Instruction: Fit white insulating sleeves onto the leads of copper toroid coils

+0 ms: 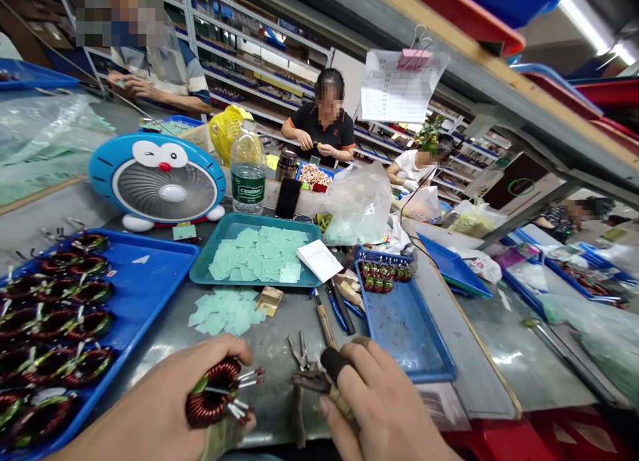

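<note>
Now: copper coil in the left grip, pliers in the right

Closest in, the left hand (150, 408) has its grip clamped on a copper-wound toroid coil (212, 394), fingers around the winding, so the silver-tipped wire leads (249, 380) stand free. The coil sits low over the grey metal surface (269, 361), near the tool in the right hand but apart from it. The right hand (379, 401) has its grip closed on dark steel pliers (310, 381), and a black rubber finger cot (334, 364) covers one finger. Holding the coil by its winding and keeping both hands low looks like a steady way to work, with the leads clear of the fingers.

To the left, a blue plastic tray (164, 248) carries rows of similar copper toroid coils (64, 328). Ahead, loose pale-green paper squares (224, 314) lie on the surface, just before a teal plastic tray (249, 218) heaped with more pale-green paper squares (257, 255). To the right, blue-handled pliers (337, 308) lie beside a blue plastic tray (404, 328) with a row of finished-looking coils (384, 275).

Further off stand a blue cartoon-cat desk fan (160, 178) and a clear plastic water bottle (247, 171), and beyond them a co-worker in a black polo shirt (319, 125) works with both hands.
</note>
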### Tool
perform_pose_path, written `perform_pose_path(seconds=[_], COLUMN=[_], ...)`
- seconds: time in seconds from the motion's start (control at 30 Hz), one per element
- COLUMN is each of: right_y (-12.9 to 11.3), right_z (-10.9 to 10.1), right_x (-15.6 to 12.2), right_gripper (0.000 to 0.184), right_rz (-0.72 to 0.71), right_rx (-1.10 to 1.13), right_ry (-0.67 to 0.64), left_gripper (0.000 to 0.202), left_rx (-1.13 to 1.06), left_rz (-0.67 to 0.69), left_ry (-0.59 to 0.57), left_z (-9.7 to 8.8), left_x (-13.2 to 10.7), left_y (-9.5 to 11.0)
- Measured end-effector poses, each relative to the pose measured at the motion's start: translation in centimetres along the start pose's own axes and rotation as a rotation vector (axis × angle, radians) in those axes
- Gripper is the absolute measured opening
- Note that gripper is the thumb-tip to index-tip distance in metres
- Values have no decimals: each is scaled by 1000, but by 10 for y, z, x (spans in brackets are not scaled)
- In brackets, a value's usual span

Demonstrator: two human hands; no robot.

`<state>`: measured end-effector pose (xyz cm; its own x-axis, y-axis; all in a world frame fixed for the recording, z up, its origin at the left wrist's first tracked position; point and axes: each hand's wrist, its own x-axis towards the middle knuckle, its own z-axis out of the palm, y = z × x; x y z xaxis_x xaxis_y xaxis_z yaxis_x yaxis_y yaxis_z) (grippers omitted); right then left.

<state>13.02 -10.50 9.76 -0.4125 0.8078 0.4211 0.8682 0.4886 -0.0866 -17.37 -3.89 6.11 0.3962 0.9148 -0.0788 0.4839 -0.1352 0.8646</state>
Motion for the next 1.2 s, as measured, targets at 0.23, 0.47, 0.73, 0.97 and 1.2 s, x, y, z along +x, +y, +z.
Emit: perform_pose_path(seconds=[0.23,0.47,0.73,0.97,1.2], right_y=[-3,2,-4,-2,-5], right_z=[1,-20,-31,-21,-12], right_x=[10,31,37,31,19], right_gripper=[20,17,29,36,15], right_rz=[-76,-272,-314,-275,-107], right_rx=[-70,-266,-258,-190,-17], right_ry=[78,1,-91,-126,23], left_gripper=[23,9,13,13,7], left_rx=[90,264,378,255,155], left_rz=[90,110,91,162,262], left_ry=[-163,-128,-183,-157,-153], left_z=[1,2,1,5,-5], left_x=[3,-3,-4,-12,-5], left_y=[-19,10,8,-2,-4])
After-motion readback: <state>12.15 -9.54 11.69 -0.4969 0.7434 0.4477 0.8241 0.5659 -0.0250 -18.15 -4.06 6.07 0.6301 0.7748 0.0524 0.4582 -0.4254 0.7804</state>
